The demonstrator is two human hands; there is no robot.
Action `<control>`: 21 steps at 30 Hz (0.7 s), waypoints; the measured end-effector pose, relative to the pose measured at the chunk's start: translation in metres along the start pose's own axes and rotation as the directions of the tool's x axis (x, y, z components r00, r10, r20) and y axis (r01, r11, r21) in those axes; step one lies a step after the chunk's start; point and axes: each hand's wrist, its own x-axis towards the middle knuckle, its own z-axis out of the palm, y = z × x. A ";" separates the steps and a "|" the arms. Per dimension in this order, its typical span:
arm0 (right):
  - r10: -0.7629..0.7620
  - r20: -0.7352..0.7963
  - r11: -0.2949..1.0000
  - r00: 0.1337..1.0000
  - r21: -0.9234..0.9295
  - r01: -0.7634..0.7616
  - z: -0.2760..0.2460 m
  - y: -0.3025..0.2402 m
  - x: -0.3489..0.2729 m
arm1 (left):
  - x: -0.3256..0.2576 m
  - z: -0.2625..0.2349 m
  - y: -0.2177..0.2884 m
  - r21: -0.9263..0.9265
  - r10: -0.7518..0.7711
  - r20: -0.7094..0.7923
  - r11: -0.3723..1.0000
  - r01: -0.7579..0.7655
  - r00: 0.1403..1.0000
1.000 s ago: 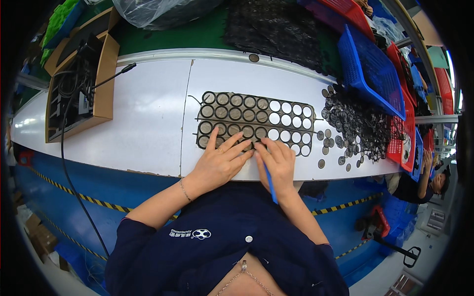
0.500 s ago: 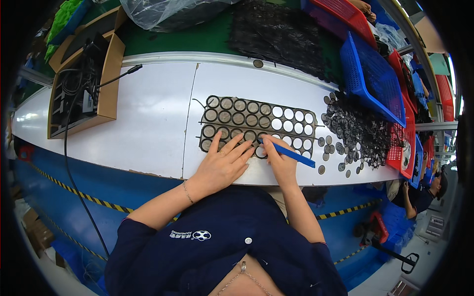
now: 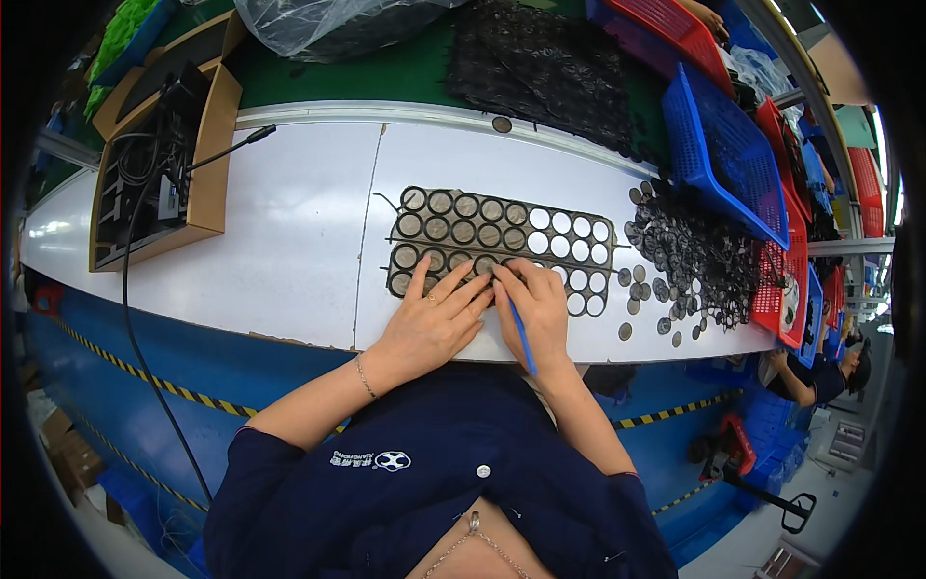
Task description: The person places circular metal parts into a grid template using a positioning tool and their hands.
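Left hand (image 3: 430, 322) flat on black ring sheet (image 3: 473, 247), fingers spread. Right hand (image 3: 536, 317) clamped on blue tool (image 3: 522, 336), fingertips at sheet's near half. Sheet lies on white tabletop (image 3: 289, 222), left of loose dark discs (image 3: 680, 253).

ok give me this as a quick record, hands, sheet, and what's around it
left hand: spread, fingers resting on the sheet
right hand: grip around a slim blue tool, tip unclear
sheet: black-ringed circles, grey-brown at left, white at right
right of sheet: loose dark discs, blue basket
far left: cardboard box holding cables
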 end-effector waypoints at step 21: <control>0.580 0.272 0.567 0.768 0.541 -0.621 0.010 0.029 0.030 | 0.024 0.007 -0.022 0.094 -0.079 -0.108 0.992 0.090 0.991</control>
